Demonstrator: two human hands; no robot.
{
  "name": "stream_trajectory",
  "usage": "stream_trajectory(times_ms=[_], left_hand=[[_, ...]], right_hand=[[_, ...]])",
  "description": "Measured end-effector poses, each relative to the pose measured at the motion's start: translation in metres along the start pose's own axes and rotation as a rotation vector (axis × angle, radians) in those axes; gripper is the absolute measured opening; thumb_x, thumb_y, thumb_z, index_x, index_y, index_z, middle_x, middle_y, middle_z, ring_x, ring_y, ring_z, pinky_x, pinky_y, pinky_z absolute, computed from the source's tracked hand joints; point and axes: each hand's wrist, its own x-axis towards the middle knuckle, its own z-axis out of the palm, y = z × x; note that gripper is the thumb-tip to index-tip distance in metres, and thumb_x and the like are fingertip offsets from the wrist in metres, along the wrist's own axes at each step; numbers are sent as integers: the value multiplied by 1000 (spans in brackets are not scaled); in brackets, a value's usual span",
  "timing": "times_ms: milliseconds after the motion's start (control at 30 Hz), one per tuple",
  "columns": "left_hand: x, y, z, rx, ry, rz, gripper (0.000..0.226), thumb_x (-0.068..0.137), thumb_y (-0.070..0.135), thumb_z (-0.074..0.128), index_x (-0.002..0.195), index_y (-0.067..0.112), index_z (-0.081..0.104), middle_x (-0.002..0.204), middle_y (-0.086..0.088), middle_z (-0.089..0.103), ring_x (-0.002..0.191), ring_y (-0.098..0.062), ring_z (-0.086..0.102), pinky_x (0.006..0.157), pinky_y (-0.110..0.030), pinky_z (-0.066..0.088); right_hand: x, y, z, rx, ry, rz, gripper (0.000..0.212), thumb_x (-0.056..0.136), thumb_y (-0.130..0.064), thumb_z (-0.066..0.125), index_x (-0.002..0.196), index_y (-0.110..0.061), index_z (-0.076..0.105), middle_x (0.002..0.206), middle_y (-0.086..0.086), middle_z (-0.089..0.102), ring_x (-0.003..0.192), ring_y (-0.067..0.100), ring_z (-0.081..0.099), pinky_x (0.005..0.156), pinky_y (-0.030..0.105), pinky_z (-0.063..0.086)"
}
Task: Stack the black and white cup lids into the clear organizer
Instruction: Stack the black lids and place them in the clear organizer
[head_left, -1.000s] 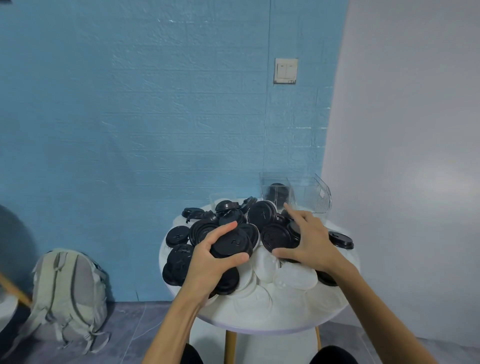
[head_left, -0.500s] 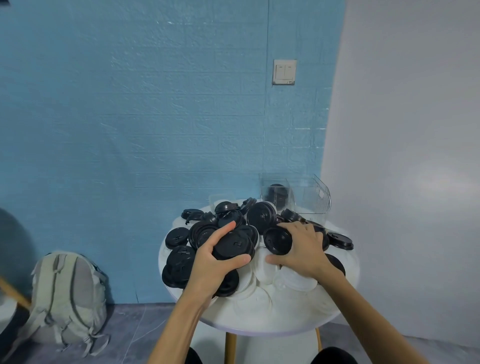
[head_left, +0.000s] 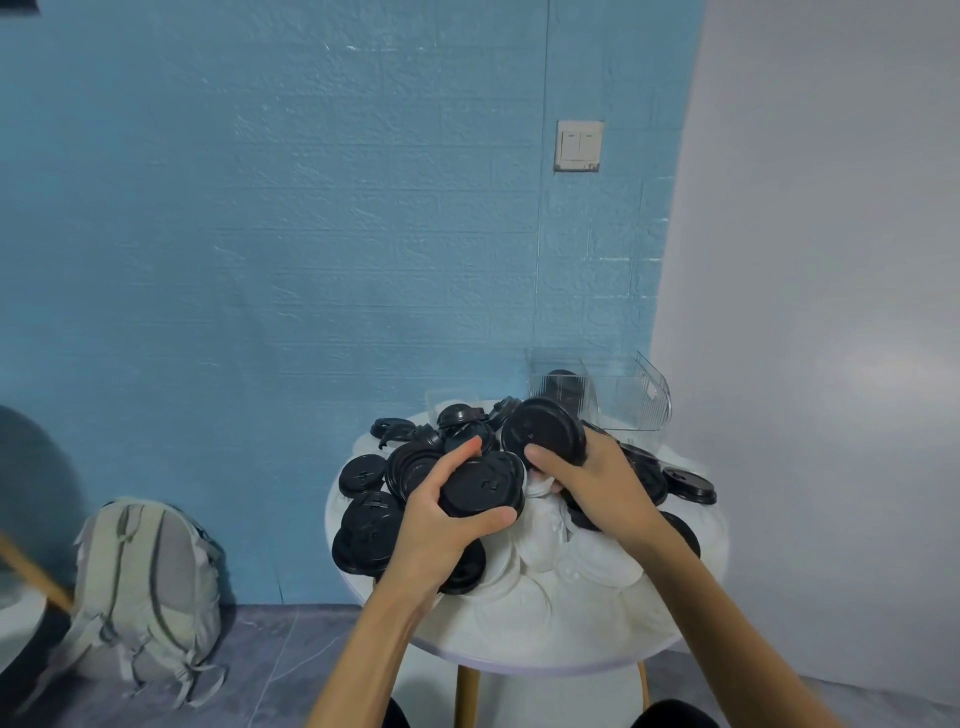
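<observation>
Status: early stage. The clear organizer (head_left: 602, 397) stands at the far right edge of the round table (head_left: 524, 644), against the wall. Its left compartment holds a short stack of black lids (head_left: 563, 387); the right compartment appears to hold nothing, though the clear walls make this hard to confirm.

Remaining work: most lids are still on the table. Loose black lids (head_left: 371, 512) lie heaped across the left and far side; white lids (head_left: 582, 566) lie piled in the centre and near side, partly under the black ones. No white lid is visible in the organizer.

Left hand (head_left: 441, 525): fingers and thumb curled around a small stack of black lids (head_left: 483, 483), held just above the pile.

Right hand (head_left: 592, 483): thumb and fingers grip a single black lid (head_left: 543, 431) by its lower edge, tilted up on edge, close beside the left-hand stack and in front of the organizer.

Judged step: collecting black lids into a hand-held stack before transfer to the organizer.
</observation>
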Motion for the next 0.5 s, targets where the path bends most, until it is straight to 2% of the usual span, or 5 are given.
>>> stream_trajectory(times_ms=[67, 133, 300, 400, 500], left_hand=[[0, 0, -1, -7, 11, 7, 85, 65, -1, 91, 135, 36, 60, 122, 19, 69, 110, 3, 65, 87, -14, 52], [0, 1, 0, -17, 9, 20, 88, 65, -4, 90, 138, 34, 57, 122, 20, 69, 110, 3, 65, 86, -12, 51], [0, 3, 4, -9, -18, 23, 99, 67, -4, 90, 147, 33, 46, 124, 22, 68, 115, 2, 64, 99, -21, 52], [-1, 3, 6, -24, -14, 11, 102, 67, -6, 89, 150, 31, 43, 119, 21, 70, 111, 2, 66, 92, -16, 52], [-1, 5, 5, -31, -16, 12, 104, 66, -6, 89, 151, 30, 42, 114, 23, 71, 107, 1, 68, 88, -16, 54]], right_hand=[[1, -10, 2, 174, -27, 24, 41, 91, -24, 75, 125, -22, 53, 93, 2, 75, 70, 10, 71, 65, 20, 54], [2, -15, 2, 230, -67, 62, 44, 92, -27, 72, 127, -20, 46, 78, 3, 73, 53, 14, 62, 54, 22, 49], [9, -11, 15, 155, -115, 151, 32, 96, -30, 68, 124, -20, 57, 65, -7, 69, 46, 13, 50, 45, 20, 40], [10, -7, 21, 42, -124, 163, 29, 95, -35, 69, 121, -23, 64, 58, -11, 55, 51, 5, 52, 52, 14, 41], [7, -3, 25, 3, -162, 170, 26, 95, -39, 68, 118, -29, 69, 76, -4, 58, 73, 5, 64, 69, 21, 54]])
